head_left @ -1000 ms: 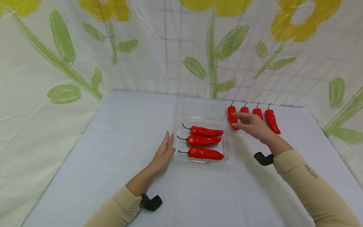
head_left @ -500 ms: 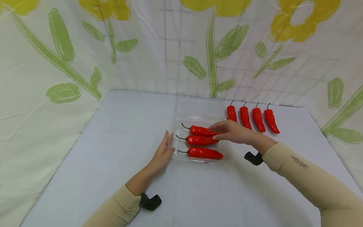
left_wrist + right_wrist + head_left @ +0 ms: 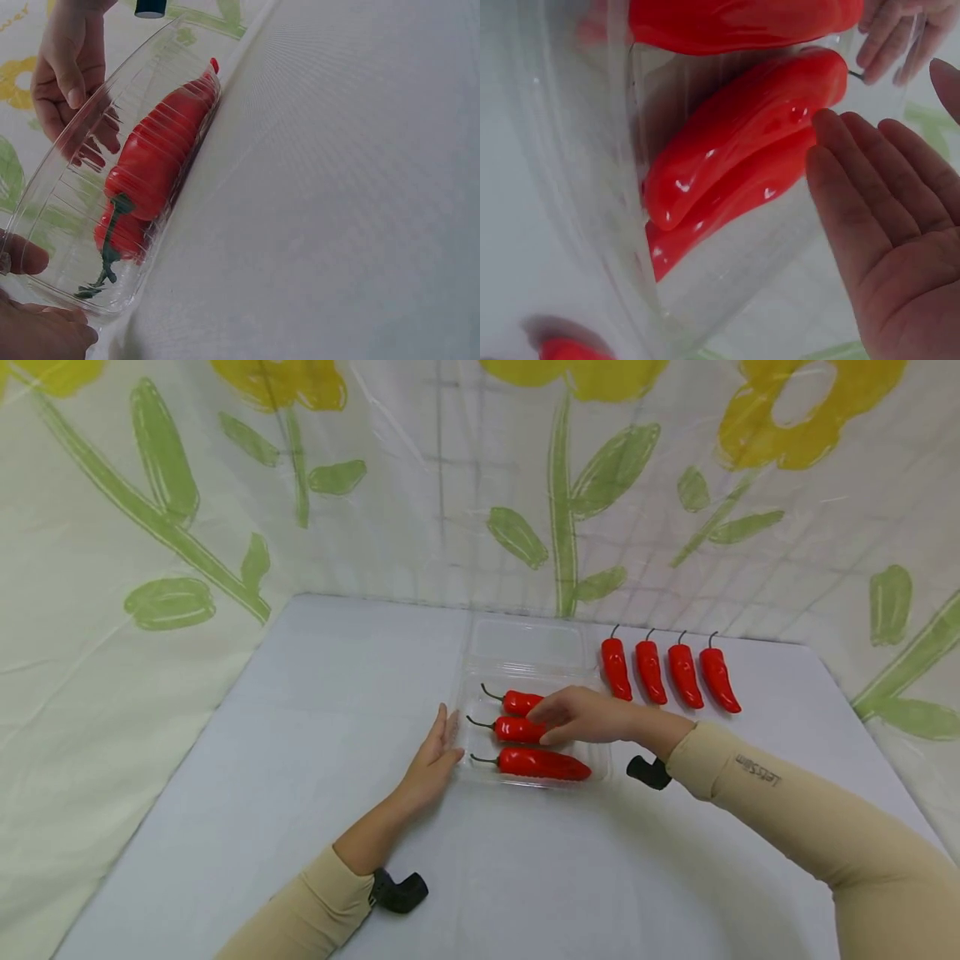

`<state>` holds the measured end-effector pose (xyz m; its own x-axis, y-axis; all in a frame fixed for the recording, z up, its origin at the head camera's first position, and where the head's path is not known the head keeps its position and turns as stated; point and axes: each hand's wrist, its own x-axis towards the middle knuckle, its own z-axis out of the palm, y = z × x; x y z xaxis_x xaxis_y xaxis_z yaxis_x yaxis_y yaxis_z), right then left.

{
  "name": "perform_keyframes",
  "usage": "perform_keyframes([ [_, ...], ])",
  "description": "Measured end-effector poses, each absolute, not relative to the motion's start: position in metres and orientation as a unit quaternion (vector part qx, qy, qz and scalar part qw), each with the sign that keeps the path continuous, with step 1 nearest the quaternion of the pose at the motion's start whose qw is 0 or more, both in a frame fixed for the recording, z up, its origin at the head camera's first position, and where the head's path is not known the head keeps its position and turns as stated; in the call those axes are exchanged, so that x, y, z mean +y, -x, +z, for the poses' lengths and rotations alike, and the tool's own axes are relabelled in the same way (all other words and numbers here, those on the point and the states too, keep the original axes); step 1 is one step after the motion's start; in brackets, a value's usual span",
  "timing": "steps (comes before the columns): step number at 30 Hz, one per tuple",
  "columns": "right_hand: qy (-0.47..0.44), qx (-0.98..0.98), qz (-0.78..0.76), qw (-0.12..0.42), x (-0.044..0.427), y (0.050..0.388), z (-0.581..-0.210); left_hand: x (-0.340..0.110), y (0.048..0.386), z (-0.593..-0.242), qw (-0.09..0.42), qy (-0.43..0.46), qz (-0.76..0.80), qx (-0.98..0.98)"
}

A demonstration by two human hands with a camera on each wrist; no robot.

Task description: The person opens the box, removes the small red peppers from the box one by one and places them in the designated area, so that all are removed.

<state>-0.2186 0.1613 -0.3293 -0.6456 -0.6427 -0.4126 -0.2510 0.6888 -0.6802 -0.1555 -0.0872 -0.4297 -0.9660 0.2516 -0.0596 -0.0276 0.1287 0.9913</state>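
A clear plastic clamshell box (image 3: 603, 752) lies with its lid folded back. Inside are three red chili peppers with green stems: a near one (image 3: 543, 764), a middle one (image 3: 517, 729) and a far one (image 3: 521, 702). My right hand (image 3: 581, 714) is above the middle and far peppers and hides their tips. Its fingers are extended in the right wrist view, the fingertips (image 3: 829, 124) right at the peppers; contact is hard to tell. Against the box's left wall rests my left hand (image 3: 427, 768), fingers straight, with the thumb by the rim.
Several more red peppers (image 3: 648, 672) lie in a row to the right of the lid (image 3: 528, 642), stems pointing away. A pale cloth covers the table (image 3: 337, 693). Behind it hangs a flower-printed curtain (image 3: 405, 485). Each wrist wears a black camera mount (image 3: 401, 892).
My right hand has moved left and toward me, from the row of loose peppers to over the box, then a little farther left. My left hand and the peppers stay where they were.
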Motion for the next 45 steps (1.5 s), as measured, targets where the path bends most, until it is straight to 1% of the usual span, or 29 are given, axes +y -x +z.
perform_keyframes([
  [3, 0.257, 0.863, -0.276, 0.337, 0.158, 0.218, -0.331, -0.087, 0.155, -0.430, 0.105, -0.082, 0.665, 0.735],
  [10, 0.282, 0.867, -0.229, 0.341, 0.151, 0.217, -0.336, -0.087, 0.154, -0.430, 0.102, -0.098, 0.684, 0.715],
  [17, 0.260, 0.880, -0.187, 0.352, 0.140, 0.215, -0.340, -0.088, 0.156, -0.431, 0.101, -0.104, 0.682, 0.717],
  [27, 0.242, 0.896, -0.124, 0.351, 0.125, 0.210, -0.347, -0.088, 0.155, -0.432, 0.099, -0.107, 0.675, 0.723],
  [45, 0.253, 0.898, -0.071, 0.354, 0.118, 0.210, -0.351, -0.088, 0.155, -0.431, 0.093, -0.109, 0.675, 0.724],
])
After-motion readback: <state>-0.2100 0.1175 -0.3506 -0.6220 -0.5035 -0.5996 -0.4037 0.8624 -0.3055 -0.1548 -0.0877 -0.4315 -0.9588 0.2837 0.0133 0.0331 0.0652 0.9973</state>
